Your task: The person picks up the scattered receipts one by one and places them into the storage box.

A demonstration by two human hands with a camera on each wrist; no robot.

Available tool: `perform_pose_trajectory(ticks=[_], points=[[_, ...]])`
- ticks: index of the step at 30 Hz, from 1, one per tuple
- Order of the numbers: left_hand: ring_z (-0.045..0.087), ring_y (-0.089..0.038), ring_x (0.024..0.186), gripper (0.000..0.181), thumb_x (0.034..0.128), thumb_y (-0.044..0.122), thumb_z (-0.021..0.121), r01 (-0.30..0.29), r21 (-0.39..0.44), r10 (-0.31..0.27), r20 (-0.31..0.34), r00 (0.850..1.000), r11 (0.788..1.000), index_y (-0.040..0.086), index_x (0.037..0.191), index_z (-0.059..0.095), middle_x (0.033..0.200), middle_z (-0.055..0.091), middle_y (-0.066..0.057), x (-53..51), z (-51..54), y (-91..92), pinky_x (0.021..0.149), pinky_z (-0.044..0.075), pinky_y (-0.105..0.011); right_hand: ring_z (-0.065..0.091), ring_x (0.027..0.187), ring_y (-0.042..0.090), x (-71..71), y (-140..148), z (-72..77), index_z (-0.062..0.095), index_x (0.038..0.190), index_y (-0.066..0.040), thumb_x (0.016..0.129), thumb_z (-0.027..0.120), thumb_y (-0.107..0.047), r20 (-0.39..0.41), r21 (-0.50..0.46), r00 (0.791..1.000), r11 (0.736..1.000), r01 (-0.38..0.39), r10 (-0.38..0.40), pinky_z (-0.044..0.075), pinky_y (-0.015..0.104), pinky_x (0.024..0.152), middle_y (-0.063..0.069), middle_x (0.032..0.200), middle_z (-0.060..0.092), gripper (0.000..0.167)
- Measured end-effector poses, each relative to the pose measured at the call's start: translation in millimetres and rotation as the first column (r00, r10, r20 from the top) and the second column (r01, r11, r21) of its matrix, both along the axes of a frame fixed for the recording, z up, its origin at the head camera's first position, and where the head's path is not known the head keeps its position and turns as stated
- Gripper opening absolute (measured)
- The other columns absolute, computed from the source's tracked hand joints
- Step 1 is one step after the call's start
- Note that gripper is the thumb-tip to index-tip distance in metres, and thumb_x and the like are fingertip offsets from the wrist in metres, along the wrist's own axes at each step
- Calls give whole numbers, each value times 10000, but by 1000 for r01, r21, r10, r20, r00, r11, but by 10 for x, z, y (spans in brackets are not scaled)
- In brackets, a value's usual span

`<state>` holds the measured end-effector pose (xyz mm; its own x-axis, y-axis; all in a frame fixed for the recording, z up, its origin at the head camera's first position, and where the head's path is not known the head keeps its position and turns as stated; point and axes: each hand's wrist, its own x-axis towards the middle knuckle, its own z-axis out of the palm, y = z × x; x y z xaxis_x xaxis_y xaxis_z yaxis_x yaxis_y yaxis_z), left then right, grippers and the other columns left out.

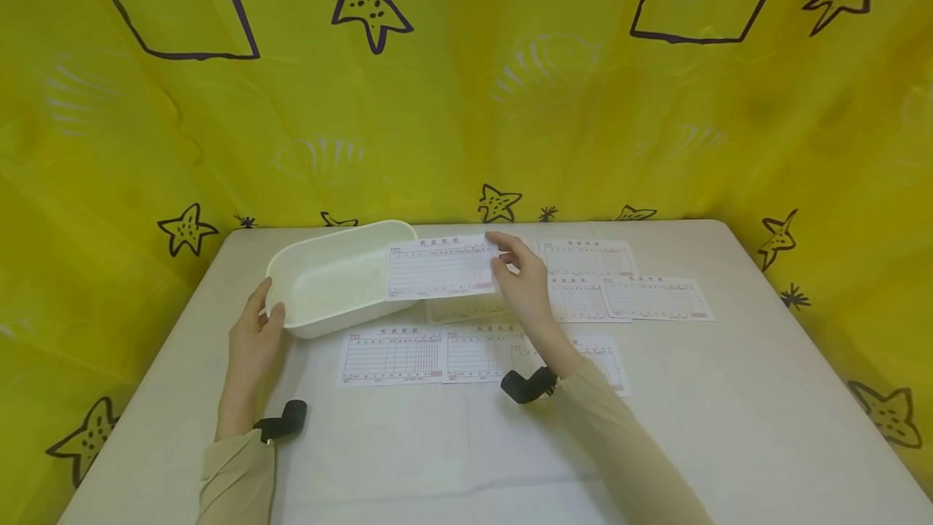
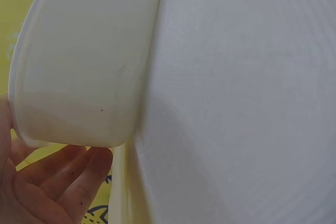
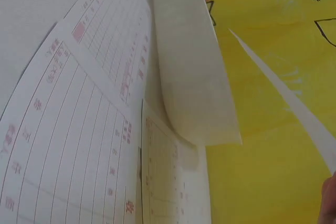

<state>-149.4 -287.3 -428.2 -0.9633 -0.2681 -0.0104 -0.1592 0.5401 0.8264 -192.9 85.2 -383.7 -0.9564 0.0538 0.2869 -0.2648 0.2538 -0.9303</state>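
A white plastic basin stands at the back left of the table. My left hand grips its left end, thumb near the rim; the left wrist view shows the fingers against the outer wall. My right hand pinches the right edge of a receipt slip printed with red lines. In the head view this slip overlaps the basin's right end; the right wrist view has it edge-on, raised above the rim. No slips show in the visible part of the basin.
Several more receipt slips lie on the white-covered table: a front row and an overlapping group at the back right. A yellowish slip lies partly under the held one. A yellow patterned curtain surrounds the table's back and sides.
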Motion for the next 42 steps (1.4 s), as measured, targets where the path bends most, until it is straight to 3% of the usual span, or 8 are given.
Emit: perform_pose_trajectory(ticks=[12,23,35,42], points=[[373,-503,1347,574,1017,353,362,12,2,-12,-20,1000,1000,245,1551,180,1600,209,-135,-12,-11,-6,1084,343,-627,580,923,209,-193,-435,8,636,1224,-58,898,538,43,-13,1,999,999,-39,39,451,117,621,117,1214,647,355],[392,-491,1341,574,1018,334,363,1,22,0,-27,1000,1000,224,1551,182,1601,214,-119,-19,2,11,1090,358,-598,591,934,219,-354,-752,-42,640,1222,-68,900,535,36,31,72,998,996,-48,46,439,156,635,125,1186,646,354],[393,-478,1345,566,1016,317,370,-12,22,12,-15,1000,1000,231,1548,197,1594,232,-134,-41,-12,43,1106,352,-578,594,971,221,-512,-1017,-60,614,1249,-47,896,512,52,69,139,994,986,-90,81,497,249,804,127,1228,634,381],[389,-455,1359,569,1017,356,358,-19,11,19,8,1000,1000,264,1550,179,1599,219,-121,-21,6,18,1099,359,-583,620,976,220,-543,-1207,-20,602,1270,-55,894,481,47,87,201,987,968,-151,135,493,207,739,111,1250,633,407]])
